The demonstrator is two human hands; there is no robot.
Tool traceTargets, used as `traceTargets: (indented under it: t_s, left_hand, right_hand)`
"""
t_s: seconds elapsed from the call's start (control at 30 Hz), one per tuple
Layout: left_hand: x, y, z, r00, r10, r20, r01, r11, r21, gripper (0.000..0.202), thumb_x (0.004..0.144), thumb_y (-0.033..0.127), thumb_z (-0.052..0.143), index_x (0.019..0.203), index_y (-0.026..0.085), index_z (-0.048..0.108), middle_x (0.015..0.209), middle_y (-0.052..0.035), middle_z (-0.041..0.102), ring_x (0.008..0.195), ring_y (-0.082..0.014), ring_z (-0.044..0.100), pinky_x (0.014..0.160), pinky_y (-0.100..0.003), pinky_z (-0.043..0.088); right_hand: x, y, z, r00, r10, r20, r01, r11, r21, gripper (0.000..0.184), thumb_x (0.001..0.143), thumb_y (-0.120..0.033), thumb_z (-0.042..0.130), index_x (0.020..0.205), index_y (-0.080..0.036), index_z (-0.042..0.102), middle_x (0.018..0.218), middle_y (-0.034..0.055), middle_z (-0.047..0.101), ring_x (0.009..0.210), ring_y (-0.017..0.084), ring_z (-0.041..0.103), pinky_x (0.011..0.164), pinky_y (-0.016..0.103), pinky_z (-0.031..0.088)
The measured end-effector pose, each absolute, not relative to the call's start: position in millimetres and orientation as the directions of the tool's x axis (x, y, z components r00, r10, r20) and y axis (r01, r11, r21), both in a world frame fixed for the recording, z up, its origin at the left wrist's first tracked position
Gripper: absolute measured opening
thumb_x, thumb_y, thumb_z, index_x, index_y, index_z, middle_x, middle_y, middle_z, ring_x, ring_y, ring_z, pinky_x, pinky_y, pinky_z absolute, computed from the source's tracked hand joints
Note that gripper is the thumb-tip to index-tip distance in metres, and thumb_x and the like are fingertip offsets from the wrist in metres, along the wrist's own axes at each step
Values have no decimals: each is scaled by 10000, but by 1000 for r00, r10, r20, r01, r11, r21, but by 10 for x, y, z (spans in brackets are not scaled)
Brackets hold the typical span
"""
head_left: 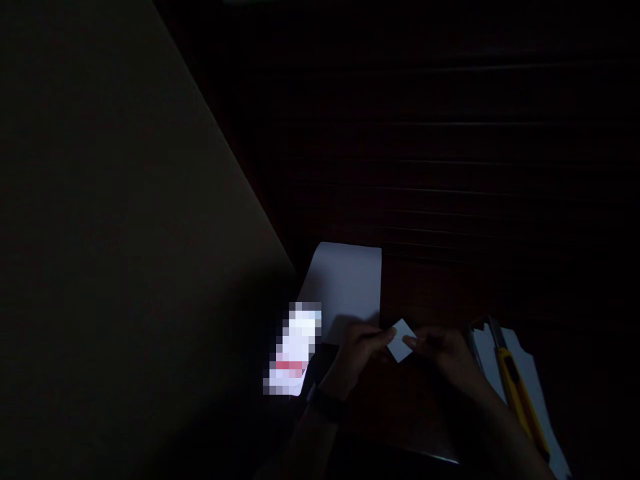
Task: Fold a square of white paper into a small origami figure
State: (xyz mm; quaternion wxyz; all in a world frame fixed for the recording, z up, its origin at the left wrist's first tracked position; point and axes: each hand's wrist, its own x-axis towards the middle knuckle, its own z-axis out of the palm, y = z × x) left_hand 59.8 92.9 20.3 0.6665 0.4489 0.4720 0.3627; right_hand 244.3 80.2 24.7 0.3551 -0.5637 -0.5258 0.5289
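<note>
The scene is very dark. My left hand (361, 349) and my right hand (440, 350) meet low in the head view, and both pinch a small white square of paper (401, 340) between their fingertips. My left wrist wears a dark watch (326, 402). A larger white sheet (347, 280) lies on the dark table just beyond my left hand.
A yellow utility knife (517, 393) rests on white paper scraps (537, 387) to the right of my right hand. A bright, blurred-out screen (295, 350) glows to the left of my left wrist. A large pale panel (110, 220) fills the left side.
</note>
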Motion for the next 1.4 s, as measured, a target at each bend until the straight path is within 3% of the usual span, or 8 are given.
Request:
traceTargets:
  t_s: [0.23,0.33,0.63,0.8,0.93,1.03,1.13,1.4]
  left_hand:
    - [580,931,161,374,890,-260,49,261,964,361,740,461,598,683,116,685,590,-37,634,523,-122,559,494,-209,405]
    - [608,924,139,411,878,-245,83,232,969,355,734,463,602,698,119,681,604,-38,634,538,-122,557,501,-205,392]
    - [669,914,120,283,939,-195,74,182,981,375,686,474,640,525,138,596,472,9,534,450,-100,478,461,-211,326]
    - [676,914,117,266,940,-213,59,205,977,360,691,465,639,539,142,588,476,16,533,443,-95,467,455,-211,313]
    - [684,931,96,223,952,-208,53,201,978,333,693,456,641,599,138,612,525,10,556,482,-103,485,467,-209,327]
    - [678,944,99,197,965,-173,54,166,985,294,706,422,640,653,133,646,593,-6,592,552,-119,515,507,-212,357]
    - [669,946,95,225,967,-116,65,104,992,264,738,390,616,758,136,682,703,-32,644,648,-148,555,571,-224,390]
    - [680,935,83,223,975,-21,210,-28,977,229,764,382,588,762,170,674,715,-23,640,663,-150,550,587,-226,383]
  right_hand:
    - [2385,812,323,-131,979,-158,212,-128,-969,214,739,-342,645,865,-175,687,777,32,667,724,185,580,637,268,422]
    - [2333,800,265,-14,978,-207,205,-199,-958,225,748,-366,630,707,-151,681,619,19,623,575,147,528,532,249,384]
    - [2296,795,233,44,967,-249,41,-251,-967,277,730,-403,643,674,-133,666,593,16,583,524,124,468,483,240,349]
    - [2222,769,149,162,940,-300,-46,-296,-954,300,711,-428,650,714,-129,673,535,11,556,474,129,463,439,244,342]
    - [2216,769,191,151,970,-190,103,-207,-973,318,771,-433,578,874,-150,681,675,42,633,591,175,557,516,267,414]
    - [2241,789,299,62,997,36,267,18,-963,315,792,-375,566,1062,-227,633,991,56,650,890,221,586,761,318,445]
    - [2259,809,355,-65,983,169,370,181,-911,207,818,-325,542,955,-244,673,1025,54,630,962,217,565,837,318,421]
    - [2247,818,273,-68,994,90,453,111,-884,152,823,-313,526,860,-225,645,860,38,666,811,207,607,733,297,445]
